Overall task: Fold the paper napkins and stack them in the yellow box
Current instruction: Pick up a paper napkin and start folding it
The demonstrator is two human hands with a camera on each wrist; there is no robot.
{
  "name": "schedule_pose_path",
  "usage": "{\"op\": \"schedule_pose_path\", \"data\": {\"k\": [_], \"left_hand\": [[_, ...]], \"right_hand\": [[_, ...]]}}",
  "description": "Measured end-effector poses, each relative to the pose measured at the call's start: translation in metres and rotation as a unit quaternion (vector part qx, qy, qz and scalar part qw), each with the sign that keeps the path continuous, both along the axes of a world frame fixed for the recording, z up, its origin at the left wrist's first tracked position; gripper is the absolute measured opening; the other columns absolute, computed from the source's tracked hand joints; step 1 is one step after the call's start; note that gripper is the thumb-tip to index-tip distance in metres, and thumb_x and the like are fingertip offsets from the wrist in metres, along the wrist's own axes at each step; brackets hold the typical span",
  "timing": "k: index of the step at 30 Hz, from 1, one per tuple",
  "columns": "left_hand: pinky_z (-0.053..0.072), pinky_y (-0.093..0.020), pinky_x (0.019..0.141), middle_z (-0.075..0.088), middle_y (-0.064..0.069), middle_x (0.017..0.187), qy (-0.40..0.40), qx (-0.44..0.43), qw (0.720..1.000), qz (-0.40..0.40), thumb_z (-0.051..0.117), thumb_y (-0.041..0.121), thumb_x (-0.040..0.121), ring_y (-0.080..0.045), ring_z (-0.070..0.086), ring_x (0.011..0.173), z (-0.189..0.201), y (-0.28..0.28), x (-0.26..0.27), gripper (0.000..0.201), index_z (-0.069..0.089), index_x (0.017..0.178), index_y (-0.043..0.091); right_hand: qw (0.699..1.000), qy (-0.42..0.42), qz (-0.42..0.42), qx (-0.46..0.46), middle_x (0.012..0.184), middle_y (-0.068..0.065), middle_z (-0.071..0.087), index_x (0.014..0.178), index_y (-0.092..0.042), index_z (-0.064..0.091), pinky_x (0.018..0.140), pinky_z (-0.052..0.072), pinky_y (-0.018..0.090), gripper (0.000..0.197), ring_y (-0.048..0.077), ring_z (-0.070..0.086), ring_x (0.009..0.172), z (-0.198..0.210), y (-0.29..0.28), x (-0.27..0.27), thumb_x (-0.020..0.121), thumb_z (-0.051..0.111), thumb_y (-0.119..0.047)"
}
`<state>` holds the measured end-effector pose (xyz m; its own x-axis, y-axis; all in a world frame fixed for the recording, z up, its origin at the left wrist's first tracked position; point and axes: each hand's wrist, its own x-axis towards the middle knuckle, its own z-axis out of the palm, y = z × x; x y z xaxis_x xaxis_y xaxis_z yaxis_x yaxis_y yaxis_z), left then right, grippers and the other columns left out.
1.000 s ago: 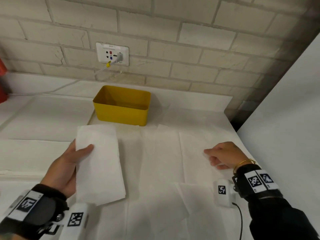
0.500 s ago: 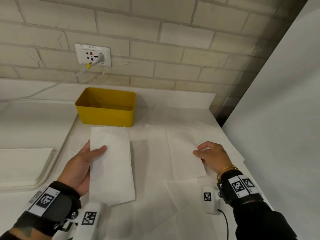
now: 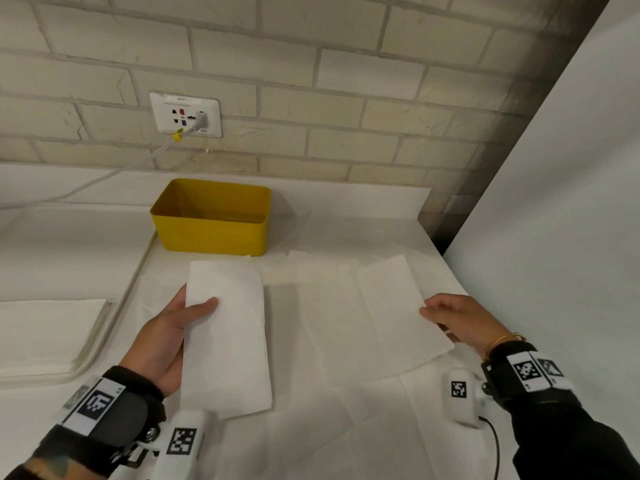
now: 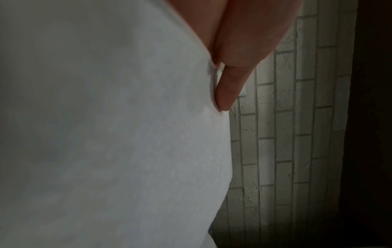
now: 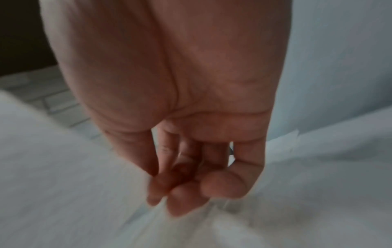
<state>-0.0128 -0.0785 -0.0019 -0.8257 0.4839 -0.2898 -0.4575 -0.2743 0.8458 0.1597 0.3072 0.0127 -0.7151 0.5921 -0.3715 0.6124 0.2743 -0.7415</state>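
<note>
Two napkins in hand, yellow box waiting at the back.

Far left there's a tray with a flat white sheet on it. Next over, the left hand holds a folded napkin above the table, thumb clamped on top, fingers underneath. Behind it the yellow box sits by the brick wall, just past the napkin's far edge. On the right, the right hand pinches the edge of another napkin, fingertips bunched together on it.
</note>
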Motion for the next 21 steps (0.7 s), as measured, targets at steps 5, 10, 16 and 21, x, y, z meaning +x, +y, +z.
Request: {"op": "schedule_pose_path", "data": {"k": [5,10,16,21], "left_hand": [[0.054,-0.046,0.089,0.073,-0.009,0.122,0.008,-0.019,1.000,-0.020,0.058,0.012,0.092,-0.032,0.073,0.106,0.003,0.013,0.004,0.043,0.063,0.133,0.024],[0.053,-0.047,0.091,0.073,-0.011,0.123,0.002,-0.028,0.999,-0.016,0.059,0.012,0.091,-0.034,0.071,0.109,0.000,0.015,0.003,0.043,0.063,0.133,0.023],[0.054,-0.047,0.090,0.073,-0.013,0.122,0.000,-0.022,1.000,-0.008,0.062,0.013,0.085,-0.035,0.070,0.109,0.001,0.014,0.002,0.048,0.062,0.133,0.019],[0.054,-0.046,0.088,0.073,-0.014,0.121,-0.008,-0.015,1.000,0.004,0.058,0.009,0.093,-0.034,0.071,0.106,0.001,0.009,0.001,0.040,0.063,0.132,0.019]], "right_hand": [[0.992,0.017,-0.004,0.124,0.094,0.001,0.069,0.089,-0.020,0.068,0.086,0.055,0.035,0.010,0.024,0.066,0.094,0.002,-0.007,-0.008,0.093,0.069,-0.029],[0.968,0.115,0.137,0.175,0.100,-0.013,0.068,0.091,-0.021,0.068,0.075,0.040,0.002,0.008,-0.003,0.061,0.096,0.014,-0.060,-0.022,0.090,0.074,-0.024],[0.982,0.124,0.139,0.037,0.111,-0.018,0.070,0.106,-0.034,0.067,0.098,0.048,0.028,0.040,-0.002,0.062,0.108,0.019,-0.077,-0.049,0.083,0.066,-0.067],[0.989,-0.027,0.064,0.129,0.093,0.001,0.072,0.096,-0.019,0.067,0.094,0.055,0.043,0.031,0.022,0.067,0.097,0.002,-0.062,-0.069,0.090,0.065,-0.049]]}}
